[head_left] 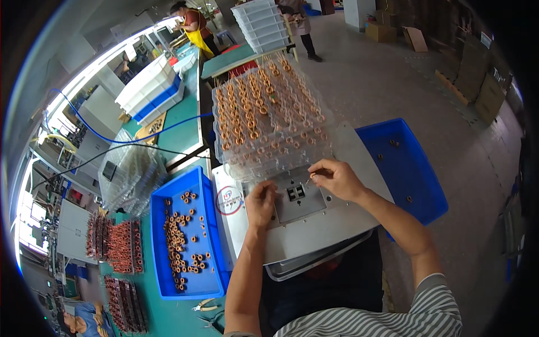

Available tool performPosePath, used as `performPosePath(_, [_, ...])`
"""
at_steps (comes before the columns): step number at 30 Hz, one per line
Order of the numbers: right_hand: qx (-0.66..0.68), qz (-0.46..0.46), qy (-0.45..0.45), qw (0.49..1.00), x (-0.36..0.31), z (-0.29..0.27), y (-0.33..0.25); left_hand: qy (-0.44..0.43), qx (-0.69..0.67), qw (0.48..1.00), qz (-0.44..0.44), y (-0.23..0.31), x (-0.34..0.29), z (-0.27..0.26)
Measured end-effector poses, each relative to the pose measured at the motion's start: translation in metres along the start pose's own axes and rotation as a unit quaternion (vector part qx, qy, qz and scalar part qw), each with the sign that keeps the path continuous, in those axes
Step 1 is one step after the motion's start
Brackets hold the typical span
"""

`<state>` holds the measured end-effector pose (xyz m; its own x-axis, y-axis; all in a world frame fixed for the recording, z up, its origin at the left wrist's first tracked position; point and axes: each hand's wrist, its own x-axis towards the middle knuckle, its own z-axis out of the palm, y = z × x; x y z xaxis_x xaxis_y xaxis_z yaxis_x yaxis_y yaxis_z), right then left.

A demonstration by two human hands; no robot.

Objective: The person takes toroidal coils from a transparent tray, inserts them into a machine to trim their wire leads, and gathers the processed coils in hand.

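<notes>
My right hand [340, 180] is closed in a pinch on a small copper coil [313, 175], just right of a black square fixture [295, 193] set in a metal machine top [351, 210]. Left of that fixture, my left hand [261, 203] hovers with its fingers curled together; whatever they may hold is hidden. Beyond both hands rises a stack of clear plastic trays [275, 151]. Its top tray carries rows of copper ring coils [238, 106] with upright wire leads.
A blue bin [216, 264] of loose ring coils sits left, a second blue bin [418, 185] right with a few coils. Pliers [206, 306] lie on the green bench [163, 306]. A blue hose [168, 122] crosses behind. Other people [196, 28] work farther off.
</notes>
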<state>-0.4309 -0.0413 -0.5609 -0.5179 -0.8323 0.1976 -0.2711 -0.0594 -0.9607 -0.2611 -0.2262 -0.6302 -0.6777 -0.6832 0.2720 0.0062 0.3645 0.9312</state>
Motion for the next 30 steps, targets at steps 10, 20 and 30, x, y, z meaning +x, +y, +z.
performPosePath(10, [-0.136, -0.057, 0.008, 0.989, 0.015, 0.059, 0.029, 0.050, -0.078, 0.994, -0.063, 0.000, 0.004, -0.014])
performPosePath(20, [-0.026, 0.037, -0.027, 0.999, 0.026, 0.066, 0.046, 0.040, -0.041, 0.997, -0.047, -0.003, 0.004, -0.026])
performPosePath(30, [-0.023, 0.059, -0.041, 0.997, 0.029, 0.067, 0.046, 0.032, -0.036, 0.997, -0.052, -0.006, 0.004, -0.029])
